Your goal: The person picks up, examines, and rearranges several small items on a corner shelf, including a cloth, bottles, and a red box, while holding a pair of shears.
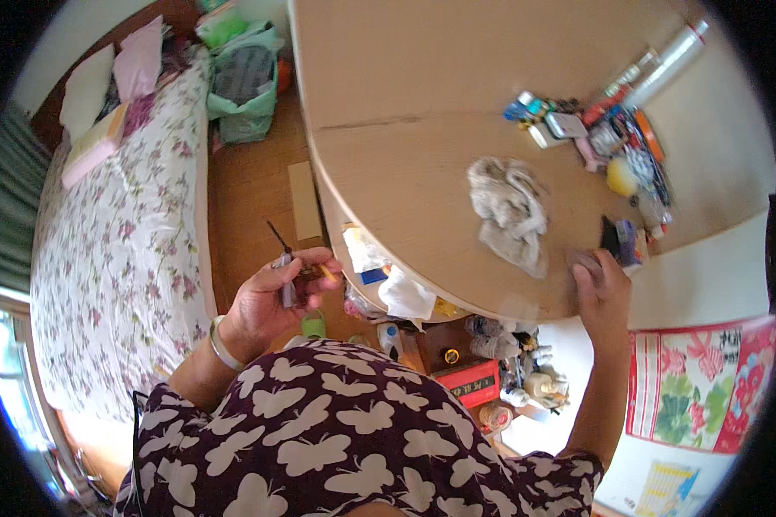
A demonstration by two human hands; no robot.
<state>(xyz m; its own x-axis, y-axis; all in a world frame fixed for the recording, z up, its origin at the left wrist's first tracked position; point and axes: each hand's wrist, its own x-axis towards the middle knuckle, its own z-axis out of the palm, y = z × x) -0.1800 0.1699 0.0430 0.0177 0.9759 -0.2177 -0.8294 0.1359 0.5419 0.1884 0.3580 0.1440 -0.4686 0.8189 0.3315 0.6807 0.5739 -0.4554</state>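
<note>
My left hand (275,291), with a bangle at the wrist, is raised beside the curved shelf edge. In its fingers is a slim tool (288,278) with a greyish handle and a thin dark shaft pointing up and away; its exact kind is unclear. A small yellow piece (328,273) also shows between those fingers. My right hand (601,284) is over the right part of the wooden shelf top (394,174), fingers bent downward and blurred; whether they grip anything is hidden. A crumpled greyish cloth (509,210) lies on the shelf top, left of my right hand.
Small items, including a white case (564,126) and a yellow ball-like thing (621,177), crowd the shelf's back right. A purple box (630,244) stands beyond my right hand. Below are a red box (469,383) and plastic bottles (493,346). A bed (129,226) stands left.
</note>
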